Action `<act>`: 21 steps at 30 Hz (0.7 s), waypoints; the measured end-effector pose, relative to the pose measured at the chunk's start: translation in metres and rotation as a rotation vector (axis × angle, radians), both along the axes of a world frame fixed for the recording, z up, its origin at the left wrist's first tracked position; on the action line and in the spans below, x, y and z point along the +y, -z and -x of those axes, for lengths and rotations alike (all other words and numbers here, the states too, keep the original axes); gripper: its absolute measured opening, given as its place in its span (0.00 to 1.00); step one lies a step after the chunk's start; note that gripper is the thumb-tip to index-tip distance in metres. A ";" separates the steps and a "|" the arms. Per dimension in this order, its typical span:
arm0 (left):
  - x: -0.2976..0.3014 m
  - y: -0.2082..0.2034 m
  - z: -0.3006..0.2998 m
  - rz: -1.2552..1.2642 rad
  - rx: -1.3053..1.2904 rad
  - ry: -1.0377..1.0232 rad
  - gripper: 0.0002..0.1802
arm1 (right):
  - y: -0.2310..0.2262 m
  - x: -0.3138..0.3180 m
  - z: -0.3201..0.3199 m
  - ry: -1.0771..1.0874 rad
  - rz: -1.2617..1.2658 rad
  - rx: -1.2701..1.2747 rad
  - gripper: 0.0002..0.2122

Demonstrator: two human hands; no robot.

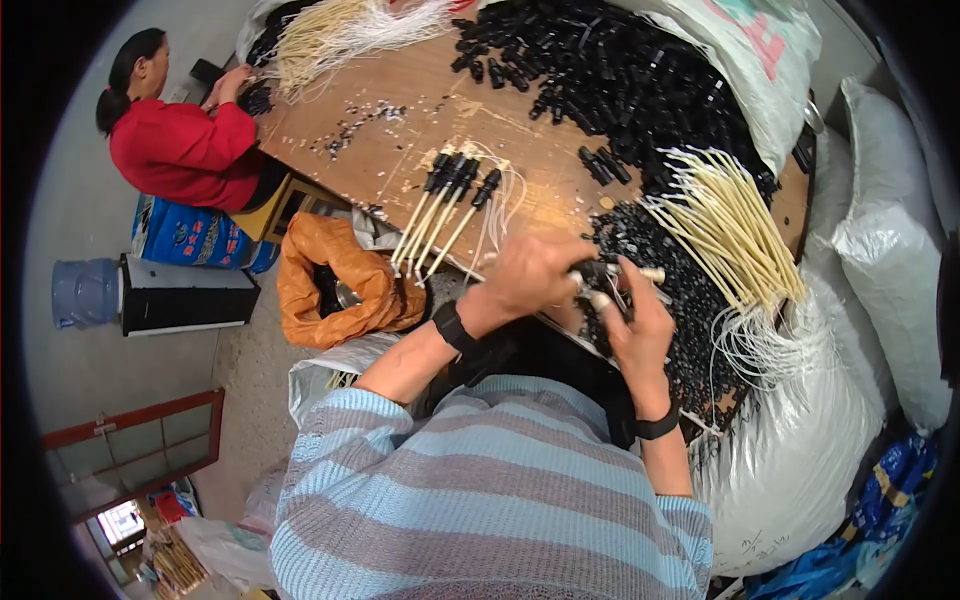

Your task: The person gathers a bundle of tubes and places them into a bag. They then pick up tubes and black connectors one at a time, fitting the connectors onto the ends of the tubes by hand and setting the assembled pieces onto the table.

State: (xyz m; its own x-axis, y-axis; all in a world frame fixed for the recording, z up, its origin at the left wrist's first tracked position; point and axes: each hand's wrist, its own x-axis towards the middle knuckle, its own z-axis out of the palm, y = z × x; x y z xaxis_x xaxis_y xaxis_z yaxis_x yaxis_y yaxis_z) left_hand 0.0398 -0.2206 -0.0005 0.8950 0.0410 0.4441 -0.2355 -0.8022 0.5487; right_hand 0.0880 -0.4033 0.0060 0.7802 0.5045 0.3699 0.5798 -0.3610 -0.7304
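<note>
Black fitting (599, 269), just one, is grasped by both the left hand (532, 272) and right hand (640, 328). Four black-capped rods (443, 217) lie on the surface (405, 72).

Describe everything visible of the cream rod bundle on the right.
The cream rod bundle holds many slim, straight rods, material unclear, with whitish upper tips. It lies slightly fanned, slanting from upper left to lower right, beside small black pieces. Thin white strands loop loosely from its lower end, near a white sack.
</note>
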 end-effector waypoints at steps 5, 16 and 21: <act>0.096 0.001 0.021 0.021 -0.015 -0.466 0.14 | -0.014 0.000 -0.016 0.087 -0.039 -0.112 0.05; 0.125 0.015 0.016 -0.062 0.152 -0.606 0.24 | 0.012 -0.018 -0.019 -0.062 0.143 0.129 0.07; 0.053 0.007 -0.052 0.147 0.131 0.014 0.22 | 0.027 -0.075 -0.080 0.374 0.301 -0.110 0.06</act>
